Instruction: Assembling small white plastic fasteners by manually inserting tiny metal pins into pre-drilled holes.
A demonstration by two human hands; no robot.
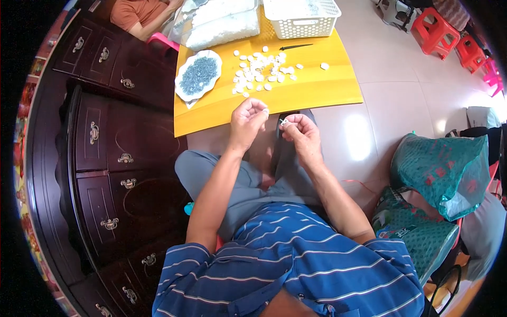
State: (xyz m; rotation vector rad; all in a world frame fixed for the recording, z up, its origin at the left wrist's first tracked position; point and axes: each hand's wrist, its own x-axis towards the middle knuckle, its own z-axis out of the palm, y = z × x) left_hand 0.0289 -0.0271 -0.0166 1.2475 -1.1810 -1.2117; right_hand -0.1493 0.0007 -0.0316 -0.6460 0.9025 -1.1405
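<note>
- Head view, centre of the frame: a person in a blue, white-striped shirt sits at a yellow wood-toned desk [330, 87], both hands raised around its near edge, well apart from the loose pieces.
- The left hand [246, 122] is closed in a fingertip pinch on a small white piece [265, 111], only its edge showing; the other fingers curl inward.
- The right hand [304, 138], just beside it and over the lap, pinches a small white piece with a looped outline [285, 122] between thumb and forefinger. The two pieces appear apart.
- Upper centre: small, round, whitish pieces [268, 86] lie scattered on the desk, beside a white scallop-edged plate [213, 55] heaped with slim blue-grey pieces [198, 76]. Behind them are a slender black tool [296, 47], a white perforated plastic basket [301, 30] and a clear container of white pieces [224, 33].
- Handling such small parts well would likely call for light pinches at the rims, faces left visible, wrists steady, and both hands held over the desk so that a dropped piece lands there.
- Lower right: a green patterned plastic bag [417, 238] bears pale printed lettering; the green translucent bag above it [438, 164] shows reddish marks, too unclear to call writing. Any marking on the small pieces is too tiny to tell.
</note>
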